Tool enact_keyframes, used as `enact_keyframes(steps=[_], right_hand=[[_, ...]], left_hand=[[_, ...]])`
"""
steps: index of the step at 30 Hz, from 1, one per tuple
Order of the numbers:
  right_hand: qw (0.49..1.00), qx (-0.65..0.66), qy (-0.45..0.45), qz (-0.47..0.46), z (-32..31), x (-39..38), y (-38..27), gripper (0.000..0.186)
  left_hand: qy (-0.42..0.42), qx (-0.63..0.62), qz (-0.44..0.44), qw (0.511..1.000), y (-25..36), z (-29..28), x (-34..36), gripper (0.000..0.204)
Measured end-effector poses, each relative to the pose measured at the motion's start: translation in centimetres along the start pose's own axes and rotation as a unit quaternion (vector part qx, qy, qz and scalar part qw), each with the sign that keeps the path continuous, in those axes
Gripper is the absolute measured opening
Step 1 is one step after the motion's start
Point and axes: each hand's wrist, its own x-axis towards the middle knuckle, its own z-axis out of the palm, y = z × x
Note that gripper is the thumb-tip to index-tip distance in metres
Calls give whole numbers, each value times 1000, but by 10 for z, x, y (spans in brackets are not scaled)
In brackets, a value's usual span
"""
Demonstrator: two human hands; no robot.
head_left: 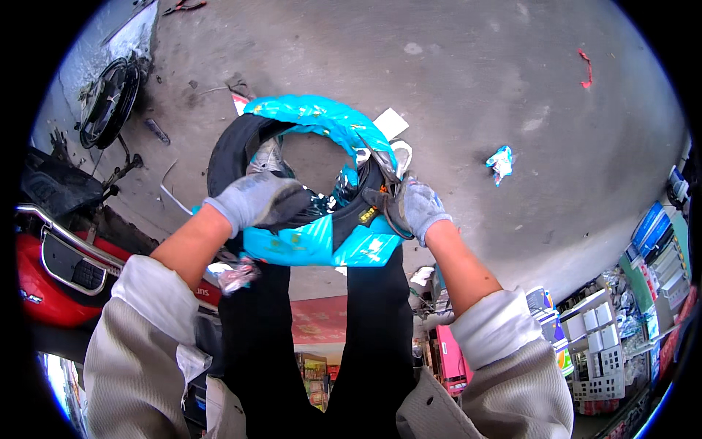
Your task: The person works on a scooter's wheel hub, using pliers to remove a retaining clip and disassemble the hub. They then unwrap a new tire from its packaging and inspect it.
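A black tire (228, 150) is held in front of my legs, partly wrapped in bright blue plastic film (314, 110). The film covers its far side and part of its near side; the left part of the rubber is bare. My left hand (267, 199), in a grey work glove, grips the tire's near left part. On the right side my right hand (418, 208), gloved too, is closed around the tire's edge where the film ends, its thumb over the inner side. The fingertips under the tire are hidden. Through the ring my shoe (269, 155) shows.
At left, a black wheel (110, 102) lies near a red scooter (66, 271). Crumpled wrapping (500, 164), a red strip (586, 69) and a white piece of card (390, 124) lie on the concrete floor. Boxes and parts (596, 344) crowd the lower right. Pliers (184, 6) lie far off.
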Motion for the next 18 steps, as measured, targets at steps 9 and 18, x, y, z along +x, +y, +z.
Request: enact_keyframes(steps=[9, 18], right_hand=[[998, -6, 10, -54, 44, -6, -18, 58], [997, 10, -19, 81, -2, -60, 14, 52]], left_hand=[[9, 64, -183, 981, 34, 45, 10, 35], [67, -16, -121, 990, 142, 72, 51, 44]])
